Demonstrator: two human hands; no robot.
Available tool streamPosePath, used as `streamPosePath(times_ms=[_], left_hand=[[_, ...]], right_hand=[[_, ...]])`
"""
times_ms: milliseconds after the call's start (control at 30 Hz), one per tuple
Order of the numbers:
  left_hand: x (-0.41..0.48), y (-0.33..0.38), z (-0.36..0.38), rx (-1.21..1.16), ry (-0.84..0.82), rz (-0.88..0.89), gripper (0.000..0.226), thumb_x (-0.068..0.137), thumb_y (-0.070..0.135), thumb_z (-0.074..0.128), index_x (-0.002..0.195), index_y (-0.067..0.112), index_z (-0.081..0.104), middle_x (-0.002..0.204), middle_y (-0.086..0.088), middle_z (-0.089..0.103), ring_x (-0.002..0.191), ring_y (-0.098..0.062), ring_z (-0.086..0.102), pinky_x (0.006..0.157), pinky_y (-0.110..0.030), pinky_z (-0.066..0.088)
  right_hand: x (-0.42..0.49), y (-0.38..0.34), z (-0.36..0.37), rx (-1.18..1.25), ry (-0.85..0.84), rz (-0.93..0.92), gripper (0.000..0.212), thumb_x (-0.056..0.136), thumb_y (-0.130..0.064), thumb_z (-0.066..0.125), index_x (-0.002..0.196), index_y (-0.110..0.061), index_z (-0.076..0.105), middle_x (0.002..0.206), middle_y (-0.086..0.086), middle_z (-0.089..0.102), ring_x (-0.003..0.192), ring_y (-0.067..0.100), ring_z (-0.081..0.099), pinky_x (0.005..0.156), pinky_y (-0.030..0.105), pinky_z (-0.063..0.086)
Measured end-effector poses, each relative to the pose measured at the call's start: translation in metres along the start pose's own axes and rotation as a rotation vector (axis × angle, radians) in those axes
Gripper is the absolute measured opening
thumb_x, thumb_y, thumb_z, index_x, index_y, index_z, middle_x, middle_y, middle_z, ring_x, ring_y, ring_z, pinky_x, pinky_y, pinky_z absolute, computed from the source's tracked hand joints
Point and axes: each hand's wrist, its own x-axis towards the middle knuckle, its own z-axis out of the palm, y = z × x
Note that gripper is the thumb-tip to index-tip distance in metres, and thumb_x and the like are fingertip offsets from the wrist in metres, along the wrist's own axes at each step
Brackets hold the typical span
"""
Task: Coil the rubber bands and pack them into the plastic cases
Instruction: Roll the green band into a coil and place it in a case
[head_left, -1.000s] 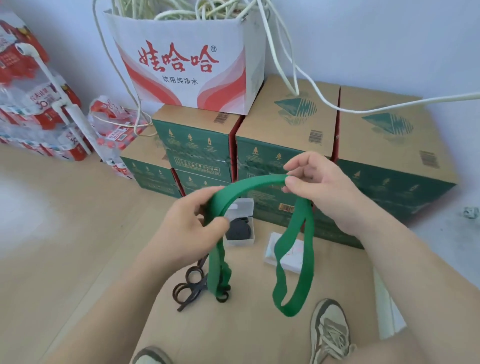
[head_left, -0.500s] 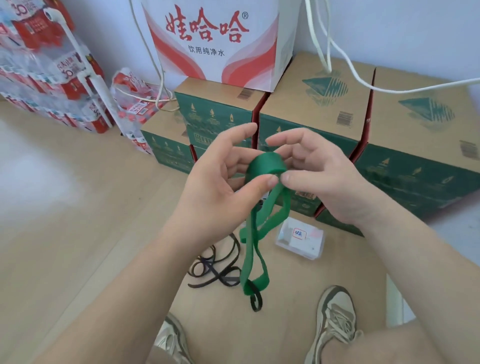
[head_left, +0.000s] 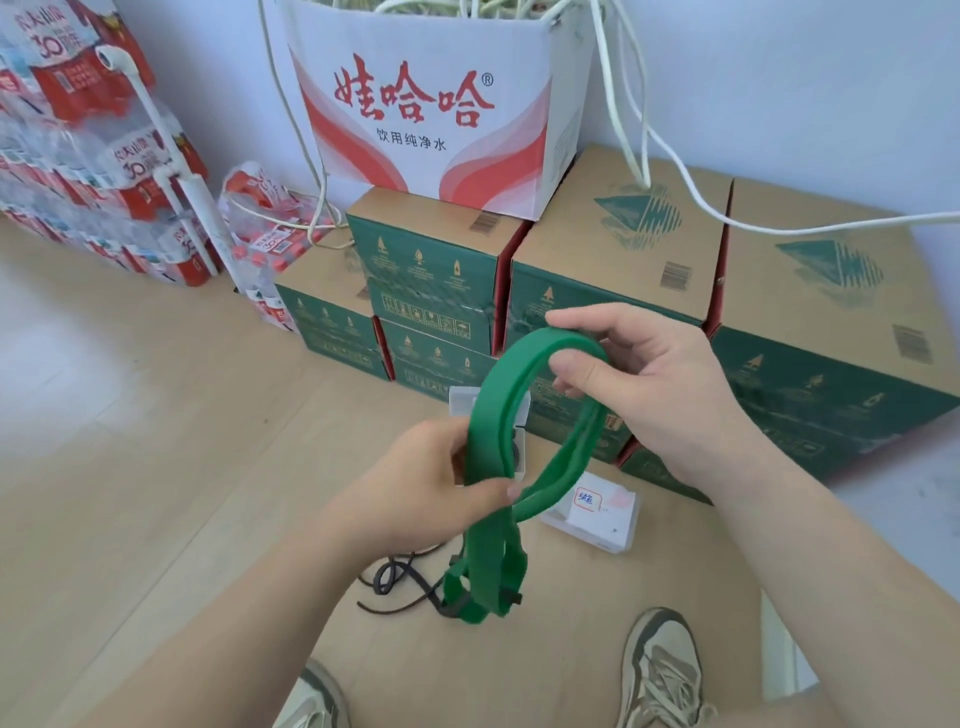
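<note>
A wide green rubber band is doubled over into a loop in mid-air. My right hand pinches the top of the loop. My left hand grips the strands lower down, where they cross. The rest of the band hangs to the floor. Behind the band lies an open clear plastic case with a dark coil inside, mostly hidden. A closed clear case with a handwritten label lies to the right. Black rubber bands lie tangled on the floor below my left hand.
Green and brown cartons are stacked along the wall ahead. A white and red box full of pale cords sits on top. Shrink-wrapped bottle packs stand at the left. My two shoes rest at the bottom.
My hands have moved apart, opening the green band from a tight bunch into a wide doubled loop. The view has tilted up a little.
</note>
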Motion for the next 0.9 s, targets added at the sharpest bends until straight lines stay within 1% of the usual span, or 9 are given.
streamPosePath(times_ms=[100,167,300,400,567,667,767,833,900], left_hand=[[-0.006,0.006,-0.014,-0.059,0.119,0.010,0.017,0.083,0.029,0.071,0.086,0.039,0.058,0.073,0.016,0.059,0.069,-0.008,0.057,0.069,-0.034,0.052],[-0.013,0.014,-0.020,-0.138,0.168,0.066,0.016,0.081,0.027,0.067,0.085,0.033,0.053,0.069,0.015,0.046,0.066,-0.009,0.046,0.066,-0.032,0.042],[-0.026,0.037,-0.016,-0.129,0.231,0.227,0.031,0.083,0.020,0.065,0.111,0.031,0.058,0.087,0.018,0.061,0.079,-0.003,0.059,0.071,-0.018,0.048],[-0.028,0.041,-0.014,-0.127,0.343,0.337,0.063,0.080,0.015,0.073,0.136,0.035,0.052,0.101,0.010,0.062,0.099,-0.019,0.066,0.083,-0.040,0.057],[-0.030,0.042,-0.018,-0.275,0.385,0.378,0.066,0.076,0.003,0.082,0.131,0.027,0.054,0.096,0.004,0.067,0.094,-0.025,0.067,0.077,-0.050,0.058],[-0.032,0.041,-0.017,-0.265,0.402,0.403,0.054,0.079,0.001,0.081,0.125,0.021,0.060,0.104,0.002,0.076,0.101,-0.026,0.072,0.089,-0.048,0.059],[-0.031,0.039,-0.017,-0.242,0.438,0.416,0.047,0.081,0.001,0.083,0.121,0.016,0.065,0.111,0.007,0.077,0.107,-0.019,0.073,0.097,-0.036,0.058],[-0.029,0.037,-0.018,-0.189,0.446,0.417,0.049,0.082,0.008,0.083,0.126,0.017,0.063,0.115,0.011,0.076,0.112,-0.013,0.071,0.099,-0.030,0.056],[-0.023,0.031,-0.015,-0.097,0.346,0.342,0.066,0.082,0.017,0.085,0.139,0.026,0.053,0.119,0.019,0.071,0.118,-0.003,0.066,0.102,-0.023,0.051]], right_hand=[[0.002,0.006,-0.015,-0.057,-0.101,0.054,0.035,0.086,0.000,0.077,0.116,-0.016,0.066,0.103,0.003,0.076,0.093,0.026,0.072,0.093,0.051,0.058],[0.002,0.007,-0.019,-0.013,-0.197,0.092,0.047,0.079,0.001,0.080,0.117,-0.017,0.059,0.105,0.006,0.071,0.093,0.037,0.068,0.090,0.061,0.055],[-0.007,0.006,0.002,0.017,-0.372,0.083,0.056,0.070,-0.001,0.086,0.112,-0.020,0.053,0.105,0.015,0.066,0.091,0.040,0.065,0.082,0.062,0.052],[-0.007,0.003,0.011,0.011,-0.335,0.058,0.060,0.069,-0.003,0.090,0.110,-0.016,0.048,0.104,0.020,0.067,0.092,0.042,0.065,0.080,0.065,0.053],[-0.007,-0.008,0.006,0.074,-0.209,-0.012,0.059,0.063,-0.018,0.091,0.104,-0.021,0.048,0.108,0.012,0.071,0.091,0.048,0.062,0.078,0.070,0.050],[-0.011,-0.008,0.009,0.046,-0.266,-0.029,0.046,0.073,-0.014,0.088,0.105,-0.019,0.055,0.103,0.015,0.072,0.091,0.046,0.064,0.078,0.068,0.052],[-0.013,-0.011,0.012,0.085,-0.251,-0.026,0.042,0.076,-0.018,0.088,0.108,-0.016,0.062,0.101,0.020,0.071,0.091,0.049,0.065,0.079,0.067,0.056],[-0.013,-0.013,0.016,0.064,-0.156,-0.037,0.039,0.075,-0.021,0.084,0.113,-0.022,0.071,0.098,0.009,0.076,0.092,0.037,0.071,0.083,0.053,0.061],[-0.014,-0.013,0.022,0.065,-0.056,-0.047,0.036,0.076,-0.020,0.078,0.112,-0.021,0.076,0.098,0.001,0.079,0.093,0.022,0.075,0.085,0.036,0.062]])
